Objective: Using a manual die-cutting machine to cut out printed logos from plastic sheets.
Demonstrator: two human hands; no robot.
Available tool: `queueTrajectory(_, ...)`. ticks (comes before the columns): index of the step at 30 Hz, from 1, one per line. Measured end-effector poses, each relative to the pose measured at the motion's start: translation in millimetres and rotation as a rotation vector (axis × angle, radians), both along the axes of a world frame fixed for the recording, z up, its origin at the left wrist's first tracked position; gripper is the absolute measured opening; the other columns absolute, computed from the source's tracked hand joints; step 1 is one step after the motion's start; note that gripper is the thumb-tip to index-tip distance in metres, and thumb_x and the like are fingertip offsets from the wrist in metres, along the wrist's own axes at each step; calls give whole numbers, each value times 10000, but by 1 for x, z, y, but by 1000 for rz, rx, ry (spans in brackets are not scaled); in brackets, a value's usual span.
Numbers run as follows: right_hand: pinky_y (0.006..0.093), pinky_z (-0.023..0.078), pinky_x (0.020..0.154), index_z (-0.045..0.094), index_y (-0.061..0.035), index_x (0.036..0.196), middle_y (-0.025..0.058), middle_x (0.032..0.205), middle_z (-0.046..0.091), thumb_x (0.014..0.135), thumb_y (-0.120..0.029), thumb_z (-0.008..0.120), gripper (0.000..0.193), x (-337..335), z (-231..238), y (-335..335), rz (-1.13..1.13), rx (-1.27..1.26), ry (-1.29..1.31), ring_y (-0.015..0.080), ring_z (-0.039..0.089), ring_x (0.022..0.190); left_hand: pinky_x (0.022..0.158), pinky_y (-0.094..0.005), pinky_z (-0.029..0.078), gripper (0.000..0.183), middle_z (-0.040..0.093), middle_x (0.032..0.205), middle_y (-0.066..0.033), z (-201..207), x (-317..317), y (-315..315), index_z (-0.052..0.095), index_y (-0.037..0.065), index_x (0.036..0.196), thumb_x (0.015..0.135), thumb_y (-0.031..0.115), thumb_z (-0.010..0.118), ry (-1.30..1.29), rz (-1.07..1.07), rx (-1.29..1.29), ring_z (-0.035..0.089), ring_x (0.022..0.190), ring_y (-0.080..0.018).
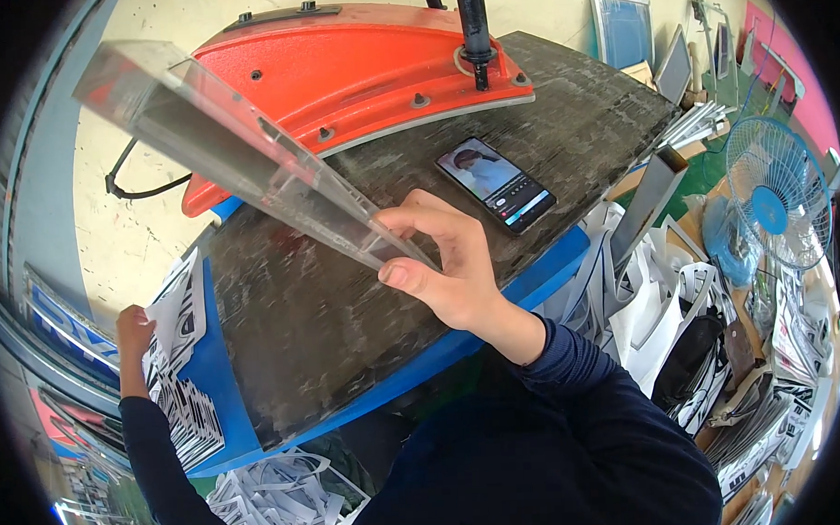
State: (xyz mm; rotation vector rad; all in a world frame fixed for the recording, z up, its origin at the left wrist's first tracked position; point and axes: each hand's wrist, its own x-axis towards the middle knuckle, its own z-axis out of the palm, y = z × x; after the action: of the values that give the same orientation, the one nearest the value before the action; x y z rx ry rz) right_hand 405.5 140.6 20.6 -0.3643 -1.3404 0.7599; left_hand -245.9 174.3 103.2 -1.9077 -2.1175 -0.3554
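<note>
My right hand (452, 266) pinches the near end of a long, clear plastic frame (250, 162) with straight walls. This frame is lifted over a dark, scuffed work board (303, 359) and slants up toward the far left. At the left, my left hand (136, 337) is closed on the edge of a white printed fabric piece (177, 319), thumb on top. Below that piece lies a thick stack of similar white pieces with black print (190, 419), on the blue table edge (229, 399).
A red press arm (339, 71) with a black post (474, 29) spans the board's far side. A lit phone (496, 184) lies on the board. White bags (658, 319) pile up at the right, near a blue fan (774, 195). More white pieces (280, 494) sit below the near edge.
</note>
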Motion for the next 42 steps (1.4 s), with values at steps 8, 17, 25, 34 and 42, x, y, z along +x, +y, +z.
queueTrajectory(8, 310, 444, 751, 743, 16, 1053, 72, 838, 602, 776, -314, 879, 451, -3, -1, 1, -11, -21, 10, 165, 557, 803, 781, -504, 554, 160, 726, 932, -187, -5, 102, 0, 694, 89, 941, 899, 243, 710, 473, 297, -41, 707, 925, -395)
queueTrajectory(17, 321, 417, 831, 711, 62, 1116, 81, 914, 604, 824, -453, 797, 598, 7, -6, 0, -19, -47, -61, 176, 545, 872, 914, -450, 547, 515, 703, 1216, -187, -27, 331, -44, 610, 168, 1362, 859, 123, 711, 19, -438, 75, 687, 1064, -398)
queueTrajectory(25, 317, 405, 839, 715, 59, 1105, 80, 909, 599, 822, -440, 798, 579, 8, 3, -4, 16, -74, -81, 177, 534, 884, 1141, -426, 403, 529, 588, 1431, -199, -54, 305, -93, 536, 87, 1464, 947, -26, 519, -273, -409, -205, 520, 1375, -367)
queueTrajectory(34, 326, 411, 750, 726, 31, 1051, 88, 833, 596, 697, -420, 907, 600, 13, 19, -12, -258, 151, -238, 199, 553, 751, 1156, -733, 185, 553, 326, 1645, -141, -68, 417, -104, 424, 181, 1550, 1014, 46, 441, -219, -546, -404, 262, 1535, -375)
queueTrajectory(42, 332, 391, 790, 745, -39, 987, 45, 826, 624, 581, -456, 960, 620, -1, 48, -16, -358, 484, -438, 226, 579, 735, 1148, -711, 163, 480, 433, 1529, -223, -99, 433, -82, 486, 88, 1463, 998, 167, 575, -420, -636, -400, 322, 1469, -442)
